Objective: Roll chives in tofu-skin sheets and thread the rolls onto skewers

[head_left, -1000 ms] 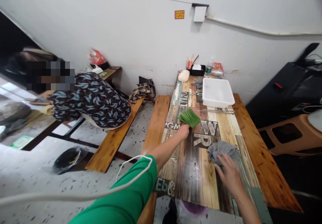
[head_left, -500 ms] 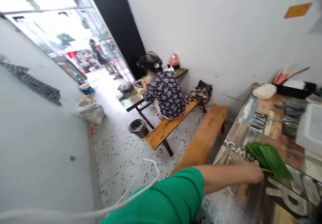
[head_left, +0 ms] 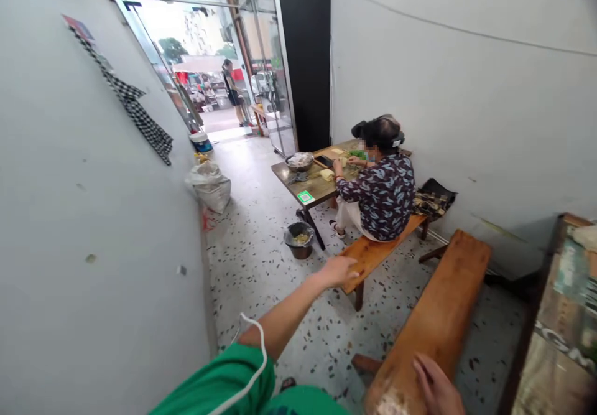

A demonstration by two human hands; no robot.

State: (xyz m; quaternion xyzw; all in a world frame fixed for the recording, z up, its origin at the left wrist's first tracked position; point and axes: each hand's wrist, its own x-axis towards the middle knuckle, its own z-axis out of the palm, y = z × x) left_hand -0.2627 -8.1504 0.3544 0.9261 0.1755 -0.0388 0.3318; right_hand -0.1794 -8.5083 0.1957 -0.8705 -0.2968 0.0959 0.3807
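Note:
My left hand (head_left: 336, 272) reaches forward in midair, fingers stretched out and nothing in them. It appears just in front of the near end of a wooden bench (head_left: 382, 241); I cannot tell whether it touches the wood. Lower down, my right hand (head_left: 438, 387) is over a second, nearer wooden bench (head_left: 431, 315). Its fingers look loosely extended and hold nothing visible; the picture cuts off part of that hand. A pale, blurred patch shows on this bench beside it.
A person (head_left: 385, 191) in a patterned shirt sits at a table (head_left: 284, 171) bearing a metal bowl (head_left: 299, 162). Below stands a lined bin (head_left: 299, 241). A white sack (head_left: 209, 188) leans by the left wall. Another table (head_left: 536, 353) edges in at right. A white cable (head_left: 256, 365) crosses my arm.
My view has swung left. My left hand, earlier at a bundle of green leaves on the right-hand table, is now by the bench end without them. My right hand has come into view.

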